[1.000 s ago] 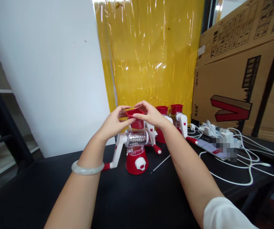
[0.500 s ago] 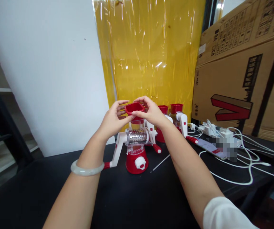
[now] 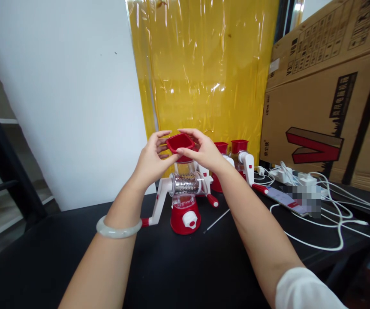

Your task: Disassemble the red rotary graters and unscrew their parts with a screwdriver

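Observation:
A red hopper (image 3: 180, 141) sits at the top of a rotary drum grater, tilted a little, directly above its clear neck. My left hand (image 3: 152, 159) closes on its left side, the thumb in front and the fingers at the side. From the right, my right hand (image 3: 206, 150) grips it with the thumb along the front rim. Below are the grater's metal drum (image 3: 186, 183), a white crank (image 3: 158, 201) with a red handle, and a red base (image 3: 178, 221) with a white knob. My hands partly hide the joint under the hopper.
Behind my right forearm stand more red-and-white graters (image 3: 240, 148). A thin metal rod (image 3: 216, 221) lies on the black table (image 3: 168, 270). To the right are a phone (image 3: 284, 199), white cables (image 3: 339, 236) and a large cardboard box (image 3: 313, 111). A yellow plastic curtain (image 3: 210, 64) hangs behind.
Both hands have shifted the red hopper slightly up and to the left, and it tilts a bit differently. The grater's body stays in place.

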Action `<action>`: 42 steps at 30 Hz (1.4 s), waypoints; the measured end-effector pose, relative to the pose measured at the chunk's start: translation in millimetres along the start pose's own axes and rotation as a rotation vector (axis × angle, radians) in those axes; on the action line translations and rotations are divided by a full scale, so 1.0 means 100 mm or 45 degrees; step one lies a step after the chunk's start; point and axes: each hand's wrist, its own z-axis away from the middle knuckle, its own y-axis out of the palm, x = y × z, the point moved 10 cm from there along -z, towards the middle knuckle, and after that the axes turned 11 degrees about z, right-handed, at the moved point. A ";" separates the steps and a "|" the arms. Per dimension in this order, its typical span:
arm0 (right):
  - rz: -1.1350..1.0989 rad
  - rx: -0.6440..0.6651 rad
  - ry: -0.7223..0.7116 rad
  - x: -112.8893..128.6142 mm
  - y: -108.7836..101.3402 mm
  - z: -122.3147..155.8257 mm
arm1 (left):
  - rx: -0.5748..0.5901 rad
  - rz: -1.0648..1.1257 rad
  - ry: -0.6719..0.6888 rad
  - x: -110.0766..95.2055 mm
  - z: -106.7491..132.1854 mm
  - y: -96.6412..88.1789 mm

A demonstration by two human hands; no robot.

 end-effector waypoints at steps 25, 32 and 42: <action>0.025 0.060 0.020 -0.05 0.20 0.01 | -0.156 0.331 -0.118 0.06 -0.04 -0.35; 0.131 0.019 0.002 0.11 0.19 0.03 | 0.003 0.372 -0.177 0.04 -0.03 -0.21; 0.241 -0.123 -0.059 0.14 0.22 0.01 | -0.247 0.123 -0.122 0.04 -0.02 -0.18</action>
